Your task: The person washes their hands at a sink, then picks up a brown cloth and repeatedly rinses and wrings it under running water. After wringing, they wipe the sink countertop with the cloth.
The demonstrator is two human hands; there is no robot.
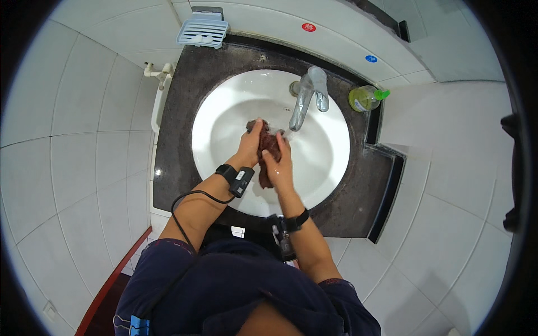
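Note:
Both my hands hold a wet, dark reddish-brown cloth (269,142) over the white oval washbasin (323,168). My left hand (251,145) grips its left side, the thumb lying along the upper edge. On the right side, my right hand (280,164) has the cloth between thumb and fingers, and a loose end hangs down beside the palm. Water from the chrome faucet (299,111) appears to run onto the cloth near my right fingertips. Water drops glisten on the back of my right hand. Parts of the cloth are hidden under my fingers.
A dark stone countertop (176,168) surrounds the basin. Behind the faucet's right side stands a soap pump bottle (364,99) with green liquid. A light-blue soap dish (203,31) sits at the back left corner. A cable (180,218) runs from my left wrist device (241,182) along the forearm.

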